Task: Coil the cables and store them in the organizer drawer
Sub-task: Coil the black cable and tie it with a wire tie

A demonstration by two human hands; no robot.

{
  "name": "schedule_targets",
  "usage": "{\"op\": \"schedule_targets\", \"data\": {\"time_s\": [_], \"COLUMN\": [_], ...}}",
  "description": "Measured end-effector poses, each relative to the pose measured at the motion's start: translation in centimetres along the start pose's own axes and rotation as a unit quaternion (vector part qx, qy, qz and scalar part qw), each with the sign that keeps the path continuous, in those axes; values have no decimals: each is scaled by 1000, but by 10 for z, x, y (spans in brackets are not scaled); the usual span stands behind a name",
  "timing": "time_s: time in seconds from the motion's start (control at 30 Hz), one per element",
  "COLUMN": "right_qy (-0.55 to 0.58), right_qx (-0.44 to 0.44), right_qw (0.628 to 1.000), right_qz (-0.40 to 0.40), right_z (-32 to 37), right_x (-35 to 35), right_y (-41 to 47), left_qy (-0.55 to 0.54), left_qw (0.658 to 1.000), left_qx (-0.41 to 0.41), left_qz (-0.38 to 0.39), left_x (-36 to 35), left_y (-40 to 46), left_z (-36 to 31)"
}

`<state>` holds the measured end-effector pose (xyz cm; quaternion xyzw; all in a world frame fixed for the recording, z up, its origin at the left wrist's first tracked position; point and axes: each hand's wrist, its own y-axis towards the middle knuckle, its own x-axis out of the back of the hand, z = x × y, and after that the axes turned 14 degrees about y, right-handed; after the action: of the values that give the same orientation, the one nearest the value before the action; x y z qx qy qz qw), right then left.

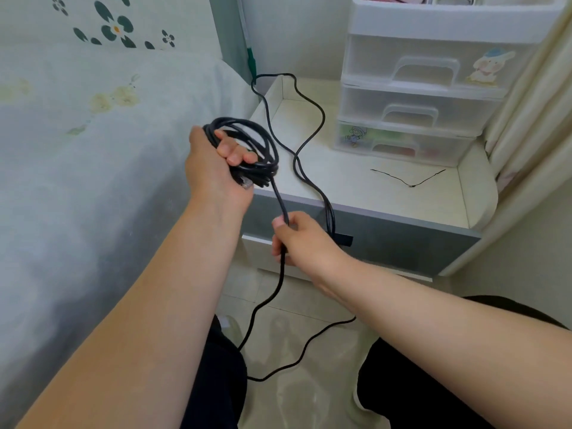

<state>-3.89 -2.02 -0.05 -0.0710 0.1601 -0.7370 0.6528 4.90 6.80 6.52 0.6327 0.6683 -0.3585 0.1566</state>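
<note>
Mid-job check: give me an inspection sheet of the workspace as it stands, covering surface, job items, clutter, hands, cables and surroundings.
Surface: pale nightstand top, beside the bed.
Job's things: black cable coil, several loops gathered; clear three-drawer organizer at the back of the nightstand, all drawers closed.
Clutter: thin black tie lying loose on the top.
Hands: left hand grips the coil; right hand pinches the cable below it.
Cables: uncoiled cable tail drops to the floor and loops there; a second cable run snakes across the nightstand and over its front edge.
Surroundings: bed with floral sheet to the left, curtain to the right, tiled floor.
</note>
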Motion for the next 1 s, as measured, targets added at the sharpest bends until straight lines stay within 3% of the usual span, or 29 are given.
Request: {"op": "schedule_targets", "data": {"time_s": [0.1,0.17,0.3,0.4,0.53,0.63,0.7,0.8,0.9,1.0], "right_qy": [109,97,14,-165,-312,-425,-502,-550,-571,-566], "right_qx": [3,16,2,7,34,72,86,97,134,201], "right_qw": [994,995,999,981,941,893,853,822,802,791], "right_qz": [6,7,30,98,127,133,119,113,115,116], "right_z": [7,14,26,31,44,57,65,73,74,69], "right_x": [-4,-3,2,9,19,31,42,55,63,69], "right_y": [-11,-14,-19,-25,-27,-29,-30,-28,-24,-20], "left_qy": [58,120,234,336,509,650,725,788,823,818], "left_qw": [995,984,950,903,790,633,543,480,469,511], "left_qx": [-57,-98,-185,-257,-342,-418,-416,-363,-284,-190], "left_qz": [-65,-89,-89,-79,-17,52,85,127,150,187], "left_x": [-1,-5,-11,-14,-10,-3,1,6,8,7], "left_y": [4,4,1,-2,-1,2,3,2,2,0], "left_z": [5,11,19,20,30,39,43,46,45,40]}}
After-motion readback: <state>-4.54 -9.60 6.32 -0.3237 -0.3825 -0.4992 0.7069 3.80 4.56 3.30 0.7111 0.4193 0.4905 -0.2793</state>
